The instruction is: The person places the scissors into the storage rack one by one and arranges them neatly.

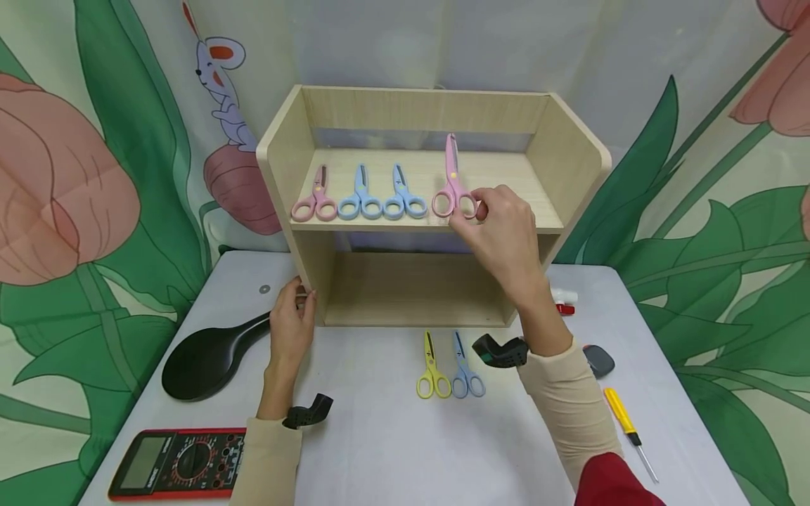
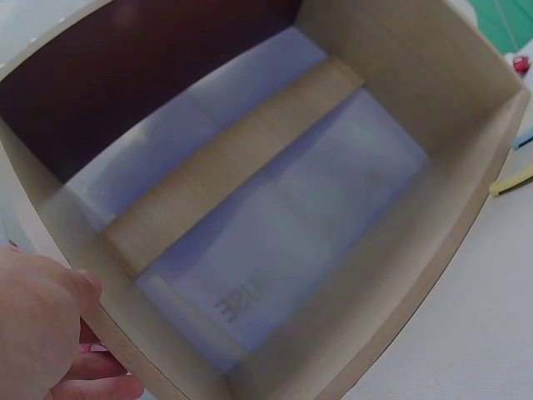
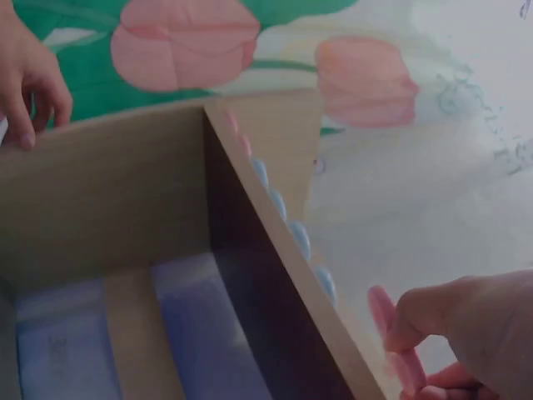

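My right hand [image 1: 503,225] pinches the handle loops of a pink pair of scissors [image 1: 453,172]. These scissors stand with blades up at the right part of the upper board of a light wooden shelf [image 1: 418,288]. Left of them on that board lie a smaller pink pair of scissors [image 1: 319,193] and two blue pairs, one light blue pair [image 1: 361,193] beside another light blue pair [image 1: 401,193], handles toward the front edge. At the shelf's left side panel, my left hand [image 1: 292,327] grips the front edge, the thumb [image 2: 87,287] lying on it in the left wrist view.
Yellow scissors [image 1: 432,369] and blue scissors [image 1: 465,369] lie before the shelf. A black ladle-like spoon [image 1: 205,362] and a red-edged multimeter [image 1: 180,460] are at left. To the right are a dark computer mouse [image 1: 598,360], a yellow-handled screwdriver [image 1: 623,414] and a white-and-red object [image 1: 564,301].
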`<state>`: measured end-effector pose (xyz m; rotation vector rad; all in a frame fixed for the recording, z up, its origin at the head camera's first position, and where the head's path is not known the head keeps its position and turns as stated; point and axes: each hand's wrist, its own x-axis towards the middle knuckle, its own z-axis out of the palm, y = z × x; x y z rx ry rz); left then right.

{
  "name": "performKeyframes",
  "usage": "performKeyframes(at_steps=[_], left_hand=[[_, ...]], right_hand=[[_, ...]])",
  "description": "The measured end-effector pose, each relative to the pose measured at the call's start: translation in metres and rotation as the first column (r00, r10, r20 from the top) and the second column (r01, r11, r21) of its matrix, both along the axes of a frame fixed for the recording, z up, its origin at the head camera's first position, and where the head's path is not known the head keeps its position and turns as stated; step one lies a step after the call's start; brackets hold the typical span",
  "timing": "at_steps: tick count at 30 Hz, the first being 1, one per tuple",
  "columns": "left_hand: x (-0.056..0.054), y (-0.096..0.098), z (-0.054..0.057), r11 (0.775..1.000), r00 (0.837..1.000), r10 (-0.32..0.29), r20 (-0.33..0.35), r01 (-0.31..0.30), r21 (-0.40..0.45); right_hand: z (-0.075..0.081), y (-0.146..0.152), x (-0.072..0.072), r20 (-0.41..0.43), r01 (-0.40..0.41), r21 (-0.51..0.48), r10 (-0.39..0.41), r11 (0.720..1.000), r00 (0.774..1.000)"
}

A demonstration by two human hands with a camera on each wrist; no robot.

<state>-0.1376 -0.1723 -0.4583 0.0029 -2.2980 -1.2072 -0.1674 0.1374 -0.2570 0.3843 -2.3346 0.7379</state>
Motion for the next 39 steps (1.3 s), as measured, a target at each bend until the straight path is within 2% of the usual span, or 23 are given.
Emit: performKeyframes(at_steps=[4, 7, 21, 25, 29, 34, 36, 39], left_hand=[[0.000, 0.000, 0.000, 1.000, 1.000, 0.001, -0.004, -0.001, 0.001], [0.000, 0.000, 0.000, 1.000, 1.000, 0.000, -0.010, 0.000, -0.002], [-0.001, 0.000, -0.001, 1.000, 1.000, 0.002, -0.010, -0.002, 0.001], [-0.001, -0.001, 0.000, 1.000, 1.000, 0.001, -0.017, -0.001, -0.001], [-0.001, -0.001, 0.001, 1.000, 1.000, -0.002, -0.021, 0.002, -0.002], [-0.002, -0.001, 0.000, 1.000, 1.000, -0.001, -0.020, 0.001, -0.005], [-0.002, -0.001, 0.000, 1.000, 1.000, 0.002, -0.017, -0.002, -0.009], [-0.002, -0.001, -0.001, 1.000, 1.000, 0.003, -0.012, -0.003, -0.005]], right_hand=[[0.004, 0.003, -0.016, 0.127, 0.013, 0.038, -0.018, 0.999, 0.992], [0.005, 0.004, -0.020, 0.179, 0.011, 0.047, -0.019, 0.999, 0.984], [0.009, 0.005, -0.016, 0.313, -0.023, 0.063, 0.002, 0.998, 0.950], [0.005, 0.008, -0.008, 0.257, -0.039, 0.042, 0.027, 0.998, 0.966], [-0.005, 0.012, 0.004, 0.119, -0.078, -0.004, 0.078, 0.997, 0.990], [-0.026, 0.014, 0.020, -0.018, -0.141, -0.035, 0.141, 0.989, 0.990], [-0.039, 0.015, 0.026, -0.030, -0.164, -0.025, 0.163, 0.986, 0.986], [-0.062, 0.014, 0.035, 0.003, -0.184, 0.004, 0.184, 0.983, 0.983]])
